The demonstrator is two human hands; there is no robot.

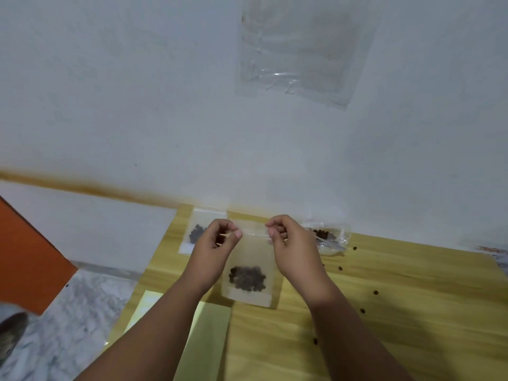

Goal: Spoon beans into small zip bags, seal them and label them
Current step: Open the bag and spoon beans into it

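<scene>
At wooden table (384,325), clear bag (251,251), dark beans (247,277)

Soft, even, rather dim light — faint shadows, glare on the clear plastic sheet (299,53), overall blur, wide-angle bending at edges.

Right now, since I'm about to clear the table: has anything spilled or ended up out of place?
Yes. Several loose beans lie scattered on the wooden table, right of the zip bag held up by its top, outside any bag. They probably spilled during spooning; the crumpled plastic bag of beans lies just behind them.
</scene>
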